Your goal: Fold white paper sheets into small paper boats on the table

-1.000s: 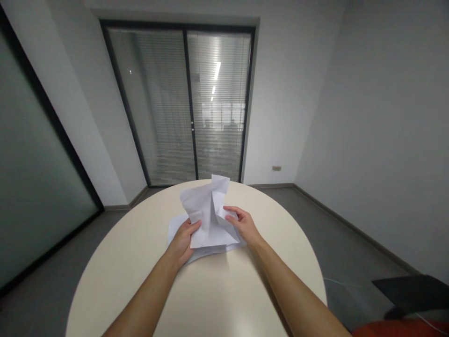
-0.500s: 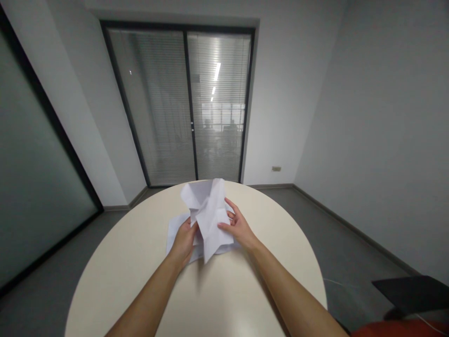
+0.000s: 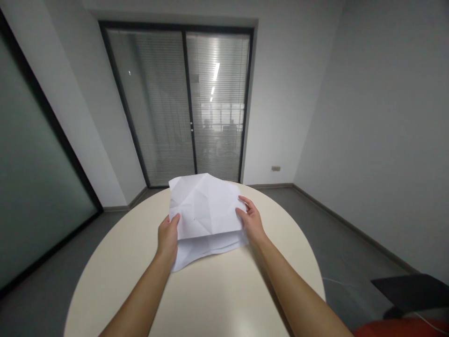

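Note:
A creased white sheet of paper (image 3: pixel 206 206) is spread between my two hands, slightly above other paper. My left hand (image 3: pixel 168 236) grips its left edge, thumb on top and the other fingers mostly hidden. At the right edge my right hand (image 3: pixel 253 220) pinches the sheet, with the thumb on its face and the fingers curled at the side. Beneath it, more white paper (image 3: pixel 196 252) lies on the round table (image 3: pixel 203 299), its wavy near edge showing.
Past the table's far edge stands a glazed door (image 3: pixel 175 107) with blinds. A frosted panel (image 3: pixel 38 154) is on the left. At the lower right are a dark flat object (image 3: pixel 410 290) and something red (image 3: pixel 403 326). A wall socket (image 3: pixel 276 168) sits low on the wall.
The paper was bunched and folded between my hands; now it is opened out into a wide creased sheet. My left hand has moved left and my right hand right.

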Demonstrator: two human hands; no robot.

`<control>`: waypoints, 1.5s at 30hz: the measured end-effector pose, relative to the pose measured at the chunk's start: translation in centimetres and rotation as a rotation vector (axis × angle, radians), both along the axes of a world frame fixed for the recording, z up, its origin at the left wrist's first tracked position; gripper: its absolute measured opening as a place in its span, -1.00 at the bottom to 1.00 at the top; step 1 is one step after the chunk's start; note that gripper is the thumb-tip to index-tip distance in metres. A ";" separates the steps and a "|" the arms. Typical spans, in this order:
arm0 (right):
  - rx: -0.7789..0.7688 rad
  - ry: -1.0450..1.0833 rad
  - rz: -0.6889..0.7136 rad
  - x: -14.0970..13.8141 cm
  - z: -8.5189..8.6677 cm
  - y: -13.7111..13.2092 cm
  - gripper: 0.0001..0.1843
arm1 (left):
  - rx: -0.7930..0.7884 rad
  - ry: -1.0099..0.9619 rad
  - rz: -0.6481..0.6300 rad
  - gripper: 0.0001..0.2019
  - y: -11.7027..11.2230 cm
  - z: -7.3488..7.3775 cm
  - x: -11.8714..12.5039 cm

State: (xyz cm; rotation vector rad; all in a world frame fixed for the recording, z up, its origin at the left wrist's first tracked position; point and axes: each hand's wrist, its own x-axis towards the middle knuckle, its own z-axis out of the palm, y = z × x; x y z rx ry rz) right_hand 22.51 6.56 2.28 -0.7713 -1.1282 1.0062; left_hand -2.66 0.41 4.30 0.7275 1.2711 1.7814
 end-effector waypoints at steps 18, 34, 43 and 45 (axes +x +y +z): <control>-0.123 -0.767 -0.081 1.5 -2.7 1.5 -0.46 | -0.539 1.252 0.066 -0.50 1.0 -1.3 -5.4; -0.161 -0.974 -0.047 0.9 -1.7 -0.5 -0.55 | 0.040 1.594 -0.739 -0.33 -3.4 -0.7 1.8; -0.176 -0.878 0.044 0.7 -2.5 -0.1 -0.68 | 0.054 1.579 -0.697 -0.40 -1.8 -1.9 -0.1; -0.200 -0.832 0.141 0.6 -2.5 -0.1 -0.74 | 0.061 1.627 -0.627 -0.39 -1.5 -1.7 -0.3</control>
